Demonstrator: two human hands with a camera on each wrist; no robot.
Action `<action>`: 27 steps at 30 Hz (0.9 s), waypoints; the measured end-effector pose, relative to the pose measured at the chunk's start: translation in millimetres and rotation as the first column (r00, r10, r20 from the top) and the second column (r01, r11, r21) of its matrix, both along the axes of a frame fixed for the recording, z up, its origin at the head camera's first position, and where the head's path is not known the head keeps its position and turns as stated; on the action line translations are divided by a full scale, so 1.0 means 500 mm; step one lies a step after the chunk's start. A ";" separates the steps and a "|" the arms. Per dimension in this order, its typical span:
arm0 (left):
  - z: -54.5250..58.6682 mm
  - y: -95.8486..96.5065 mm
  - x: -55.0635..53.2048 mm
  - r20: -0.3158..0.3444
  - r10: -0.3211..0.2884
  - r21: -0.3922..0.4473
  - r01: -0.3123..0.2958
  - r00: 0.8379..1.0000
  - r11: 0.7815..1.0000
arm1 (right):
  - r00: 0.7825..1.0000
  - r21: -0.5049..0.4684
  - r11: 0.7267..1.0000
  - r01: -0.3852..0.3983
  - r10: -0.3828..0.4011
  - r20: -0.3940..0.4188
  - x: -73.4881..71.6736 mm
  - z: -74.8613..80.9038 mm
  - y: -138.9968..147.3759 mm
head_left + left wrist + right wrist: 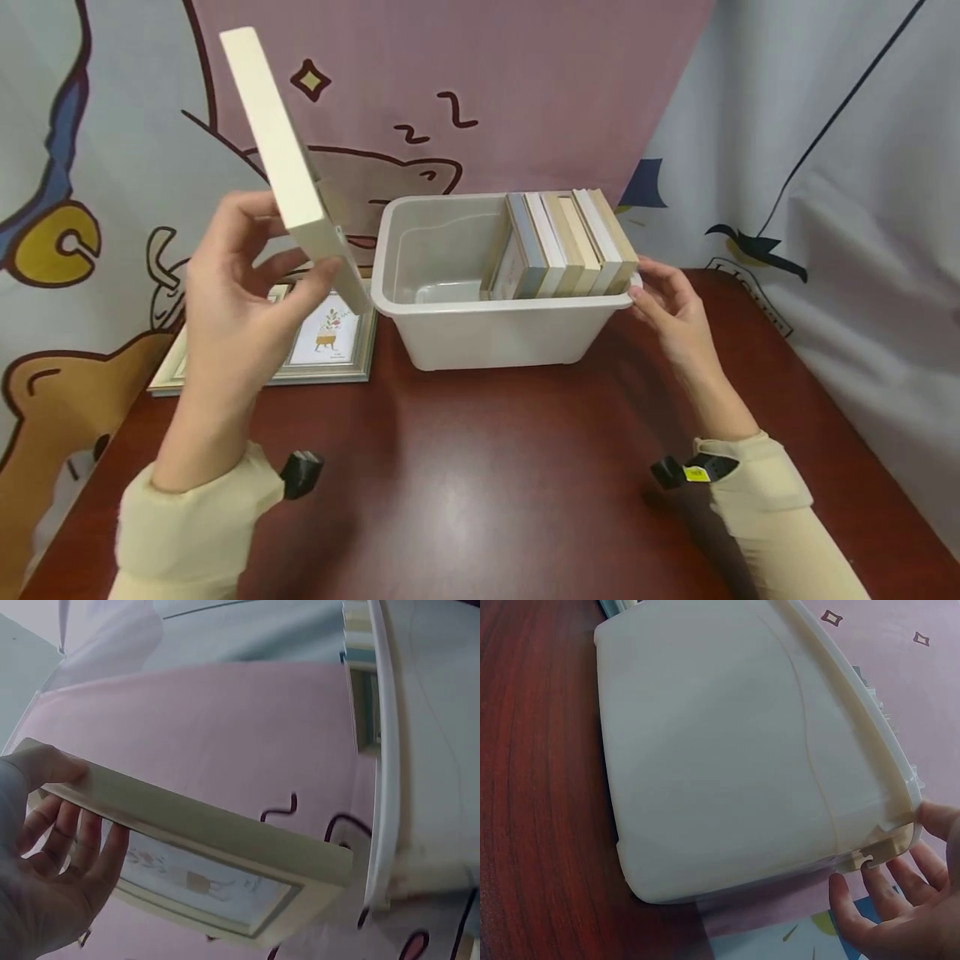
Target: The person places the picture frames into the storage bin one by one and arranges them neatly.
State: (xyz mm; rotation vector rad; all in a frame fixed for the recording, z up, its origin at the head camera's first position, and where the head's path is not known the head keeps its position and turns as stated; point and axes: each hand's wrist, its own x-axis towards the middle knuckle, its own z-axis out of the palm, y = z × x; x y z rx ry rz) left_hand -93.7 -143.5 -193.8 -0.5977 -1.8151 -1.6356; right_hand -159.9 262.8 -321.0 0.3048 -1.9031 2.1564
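Note:
A cream picture frame [273, 142] is raised above the table, tilted, its lower end held between the thumb and fingers of my left hand [240, 283]. The left wrist view shows the same picture frame [217, 825] with a picture of a plant pot behind its front. My right hand [675, 312] grips the right end of the rim of a white plastic bin [487, 337]; in the right wrist view its fingers curl under that rim. Several picture frames [566, 250] stand on edge in the bin's right half, while its left half shows bare floor.
Left of the bin, picture frames [356, 367] lie flat on the dark red table [465, 467], partly behind my left hand. A curtain with cartoon drawings [525, 83] hangs right behind the table. Black wrist devices [302, 475] sit at both cuffs.

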 end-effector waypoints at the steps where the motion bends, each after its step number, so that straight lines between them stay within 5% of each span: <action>1: 0.003 0.010 -0.007 0.002 0.001 -0.023 -0.001 1.000 1.000 | 1.000 0.001 1.000 0.000 0.000 0.000 0.001 -0.001 0.000; 9: -0.004 0.087 -0.069 0.015 -0.092 -0.099 0.093 0.996 0.991 | 1.000 0.007 1.000 0.000 0.000 -0.005 0.001 -0.004 0.001; 18: -0.077 0.161 -0.146 0.192 -0.158 -0.122 0.183 0.969 0.975 | 1.000 0.032 0.999 0.008 -0.008 0.007 -0.002 -0.004 -0.003; 23: -0.112 0.200 -0.180 0.298 -0.181 -0.165 0.237 0.937 0.957 | 1.000 0.025 1.000 0.006 -0.006 0.003 -0.001 -0.004 -0.004; 27: -0.131 0.226 -0.197 0.409 -0.207 -0.212 0.314 0.888 0.925 | 1.000 0.028 1.000 0.009 -0.009 -0.001 0.003 -0.005 -0.001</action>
